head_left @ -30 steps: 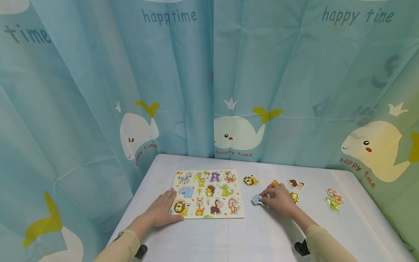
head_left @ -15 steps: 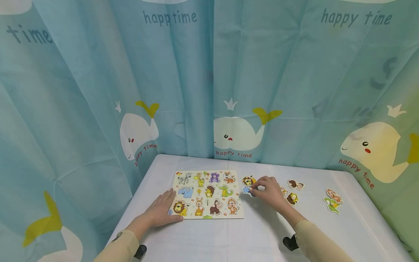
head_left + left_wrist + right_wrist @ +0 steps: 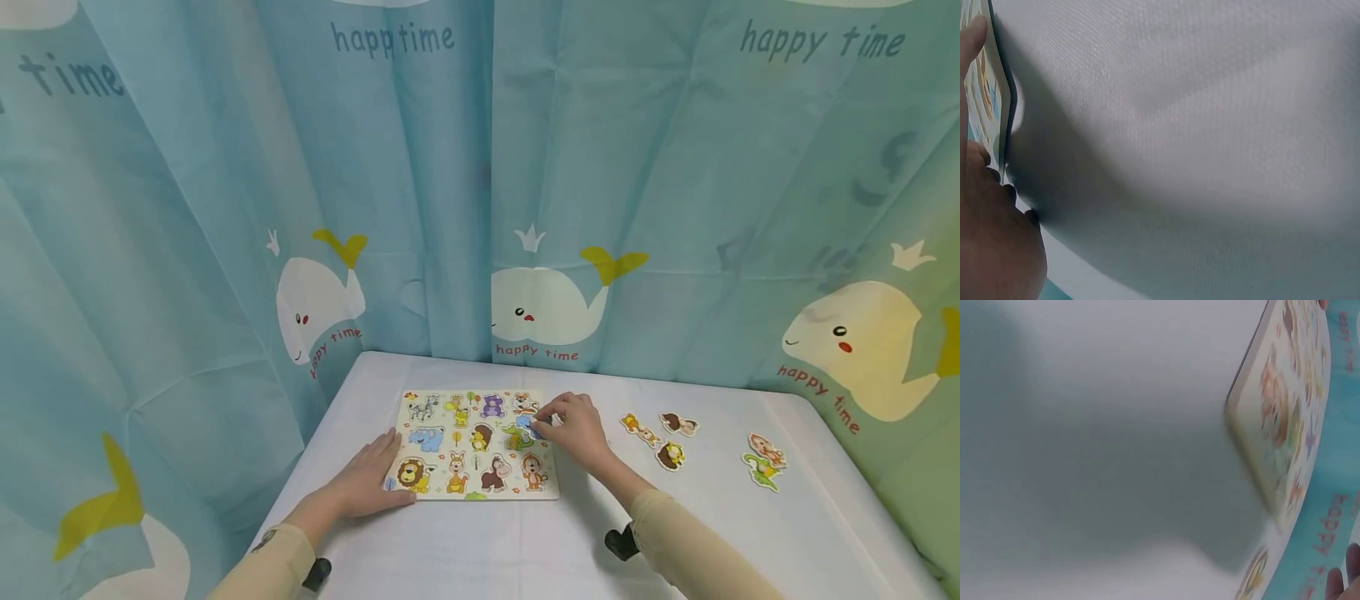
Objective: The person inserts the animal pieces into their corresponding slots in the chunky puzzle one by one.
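A blue elephant puzzle piece [image 3: 527,427] is pinched between the thumb and fingers of my right hand [image 3: 577,432], over the right side of the animal puzzle board [image 3: 480,495]. It covers part of the crocodile picture. My left hand [image 3: 369,479] rests with extended fingers along the board's left edge, the thumb at the near left corner. In the left wrist view the hand [image 3: 997,250] lies against the board's rim [image 3: 1002,125]. The right wrist view catches only fingertips [image 3: 1335,582] at its lower right corner, and the elephant piece is out of sight there.
Loose pieces lie right of the board: an orange-yellow one [image 3: 640,428], a brown-topped one [image 3: 678,424], a hedgehog [image 3: 671,455], an orange one [image 3: 767,448] and a green crocodile [image 3: 762,472]. A yellow-brown piece [image 3: 1254,575] lies beyond the board's corner. A curtain [image 3: 420,250] hangs behind the table.
My right hand has carried the elephant piece left from the table to over the board, uncovering the hedgehog and orange-yellow pieces and hiding the lion piece. The left hand has stayed on the board.
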`<state>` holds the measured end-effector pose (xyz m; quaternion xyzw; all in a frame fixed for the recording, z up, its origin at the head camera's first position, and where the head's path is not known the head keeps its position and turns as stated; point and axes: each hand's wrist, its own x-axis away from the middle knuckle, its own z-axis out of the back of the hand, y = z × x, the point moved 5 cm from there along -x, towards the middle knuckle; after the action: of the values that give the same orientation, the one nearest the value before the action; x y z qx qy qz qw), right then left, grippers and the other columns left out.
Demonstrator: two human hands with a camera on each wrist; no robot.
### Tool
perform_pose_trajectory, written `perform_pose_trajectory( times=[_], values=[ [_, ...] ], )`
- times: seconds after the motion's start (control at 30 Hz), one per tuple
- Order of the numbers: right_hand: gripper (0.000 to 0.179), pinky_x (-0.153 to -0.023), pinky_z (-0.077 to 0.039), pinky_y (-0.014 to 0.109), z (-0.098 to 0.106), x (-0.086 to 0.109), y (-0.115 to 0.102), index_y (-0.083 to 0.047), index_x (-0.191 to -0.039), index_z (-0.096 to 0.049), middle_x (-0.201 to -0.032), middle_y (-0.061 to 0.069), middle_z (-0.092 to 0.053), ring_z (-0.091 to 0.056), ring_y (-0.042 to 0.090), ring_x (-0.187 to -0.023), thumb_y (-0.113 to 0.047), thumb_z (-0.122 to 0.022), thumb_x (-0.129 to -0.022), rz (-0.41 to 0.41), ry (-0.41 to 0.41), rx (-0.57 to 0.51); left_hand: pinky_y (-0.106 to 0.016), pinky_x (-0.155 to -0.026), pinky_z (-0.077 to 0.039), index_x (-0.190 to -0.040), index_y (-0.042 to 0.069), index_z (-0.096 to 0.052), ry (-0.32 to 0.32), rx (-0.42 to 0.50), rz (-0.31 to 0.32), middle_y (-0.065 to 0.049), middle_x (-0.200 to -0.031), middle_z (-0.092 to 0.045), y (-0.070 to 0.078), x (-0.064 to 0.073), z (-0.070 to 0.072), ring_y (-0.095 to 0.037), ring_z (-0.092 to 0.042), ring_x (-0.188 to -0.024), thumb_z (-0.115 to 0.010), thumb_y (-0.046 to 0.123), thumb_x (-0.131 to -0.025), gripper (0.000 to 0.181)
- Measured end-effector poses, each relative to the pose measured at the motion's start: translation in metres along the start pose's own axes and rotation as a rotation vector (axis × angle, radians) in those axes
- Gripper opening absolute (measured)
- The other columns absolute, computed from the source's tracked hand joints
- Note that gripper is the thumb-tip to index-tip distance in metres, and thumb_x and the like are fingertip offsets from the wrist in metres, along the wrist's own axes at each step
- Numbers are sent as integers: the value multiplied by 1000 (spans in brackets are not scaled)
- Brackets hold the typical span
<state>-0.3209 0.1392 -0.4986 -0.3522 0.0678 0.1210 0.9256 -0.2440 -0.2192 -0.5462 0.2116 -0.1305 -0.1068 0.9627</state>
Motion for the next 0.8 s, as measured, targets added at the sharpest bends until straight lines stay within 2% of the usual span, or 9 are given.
perform_pose_trajectory(
  times=[0.4,0.8],
  values=[
    [9,-88,-45,48,-40,-9,-53,-24,-83,-79,-102,-3,-66,-52,24,-103,-32,-84,-85,102,-23,22,-53,-126,-15,-162,4,-25,-13,6,-19,-13,-170,-17,-4,5,4,-35,-14,-156,-69,68,-84,110],
    [12,-85,-45,46,-77,-15,-85,-24,-83,-79,-105,-1,-67,-51,23,-101,-35,-83,-85,117,-45,67,-53,-126,-14,-161,6,-30,-21,13,-42,-11,-169,-20,-5,6,6,-35,-15,-155,-69,63,-88,100]
  ],
)
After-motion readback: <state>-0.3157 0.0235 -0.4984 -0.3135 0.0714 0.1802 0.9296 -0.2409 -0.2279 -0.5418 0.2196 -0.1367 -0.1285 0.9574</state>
